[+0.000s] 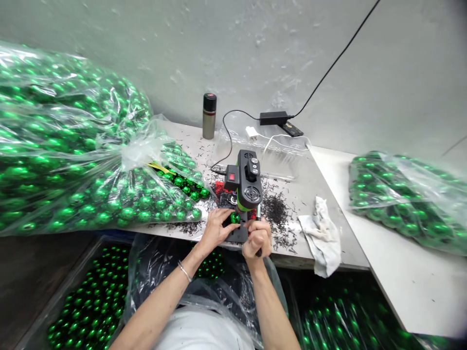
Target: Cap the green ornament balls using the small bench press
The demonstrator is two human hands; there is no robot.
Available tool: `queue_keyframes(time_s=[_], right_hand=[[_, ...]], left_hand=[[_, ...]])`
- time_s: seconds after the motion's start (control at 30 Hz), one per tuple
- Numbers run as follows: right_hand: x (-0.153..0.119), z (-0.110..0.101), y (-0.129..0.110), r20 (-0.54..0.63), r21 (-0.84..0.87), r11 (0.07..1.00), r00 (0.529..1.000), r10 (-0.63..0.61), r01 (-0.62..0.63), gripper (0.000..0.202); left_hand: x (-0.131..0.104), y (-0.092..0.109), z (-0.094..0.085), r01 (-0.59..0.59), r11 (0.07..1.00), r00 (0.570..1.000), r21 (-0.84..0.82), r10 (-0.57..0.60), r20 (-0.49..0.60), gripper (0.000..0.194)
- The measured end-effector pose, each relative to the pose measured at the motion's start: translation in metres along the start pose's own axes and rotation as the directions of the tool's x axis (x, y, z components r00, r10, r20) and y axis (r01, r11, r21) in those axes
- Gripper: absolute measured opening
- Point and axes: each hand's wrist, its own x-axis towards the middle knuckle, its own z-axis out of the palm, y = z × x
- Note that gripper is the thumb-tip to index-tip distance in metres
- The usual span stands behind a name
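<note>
A shiny green ball (235, 218) is pinched between the thumb and fingers of my left hand (219, 226), at the front of a small black bench machine (249, 181). My right hand (257, 238) is wrapped round a black lever handle (259, 253) at the machine's right side. The machine has a round vent on top and a box with a red switch (232, 177) on its left. Its lower working part is partly hidden by the head and my fingers. Dark slivers (275, 208) lie scattered around its base.
A large clear bag of green balls (73, 146) spreads over the left side; another bag (404, 199) lies at right. A flask (209, 116), power adapter (273, 118) and white cloth (323, 238) are on the table. Below stand containers of green balls (91, 296).
</note>
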Motion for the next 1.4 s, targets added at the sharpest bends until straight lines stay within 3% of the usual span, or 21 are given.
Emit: queue_keyframes(time_s=[0.27, 0.4, 0.5, 0.57, 0.7, 0.83, 0.9, 1.03, 1.1, 1.2, 1.3, 1.4], right_hand=[[0.004, -0.005, 0.001, 0.121, -0.051, 0.990, 0.985, -0.126, 0.133, 0.031], [0.030, -0.006, -0.021, 0.037, 0.009, 1.000, 0.999, 0.024, -0.025, 0.034], [0.060, -0.008, -0.043, 0.041, 0.015, 0.975, 0.974, 0.221, -0.222, 0.033], [0.074, -0.009, -0.053, 0.063, 0.013, 0.957, 0.955, 0.289, -0.290, 0.033], [0.075, -0.008, -0.057, 0.044, 0.021, 0.960, 0.960, 0.278, -0.279, 0.034], [0.061, -0.004, -0.053, 0.003, 0.019, 0.964, 0.964, 0.264, -0.264, 0.036], [0.057, -0.003, -0.052, -0.009, 0.019, 0.964, 0.964, 0.266, -0.266, 0.036], [0.055, -0.002, -0.049, -0.026, 0.043, 0.966, 0.966, 0.258, -0.256, 0.035], [0.054, -0.002, -0.048, -0.011, 0.049, 0.967, 0.968, 0.253, -0.252, 0.035], [0.052, -0.003, -0.046, 0.006, 0.054, 0.968, 0.969, 0.246, -0.246, 0.034], [0.052, -0.004, -0.046, 0.002, 0.064, 0.973, 0.975, 0.222, -0.221, 0.034], [0.052, -0.004, -0.047, 0.011, 0.049, 0.977, 0.978, 0.208, -0.208, 0.034]], left_hand=[[0.002, 0.000, 0.000, 0.016, 0.999, 1.000, -0.048, -0.016, -0.005, 0.032], [0.003, 0.002, -0.002, -0.009, 0.998, 1.000, -0.061, 0.009, -0.014, 0.032], [-0.005, 0.007, -0.009, -0.049, 0.997, 0.999, -0.060, 0.047, -0.027, 0.033], [-0.018, 0.011, -0.017, -0.085, 0.996, 0.996, -0.040, 0.084, -0.029, 0.033], [-0.057, 0.016, -0.033, -0.114, 0.993, 0.993, 0.023, 0.114, 0.000, 0.034], [-0.074, 0.017, -0.048, -0.102, 0.989, 0.995, 0.109, 0.102, 0.006, 0.065], [-0.062, 0.015, -0.055, -0.110, 0.982, 0.992, 0.157, 0.117, -0.040, 0.066], [-0.003, 0.001, -0.066, -0.020, 0.937, 0.989, 0.349, 0.068, -0.129, 0.026], [0.029, -0.007, -0.067, 0.069, 0.878, 0.995, 0.473, -0.023, -0.101, 0.020], [0.064, -0.017, -0.066, 0.090, 0.804, 0.991, 0.588, -0.129, 0.025, 0.014], [0.079, -0.020, -0.064, 0.073, 0.802, 0.978, 0.593, -0.174, 0.115, 0.010], [0.077, -0.020, -0.067, 0.088, 0.810, 0.975, 0.579, -0.191, 0.118, 0.012]])
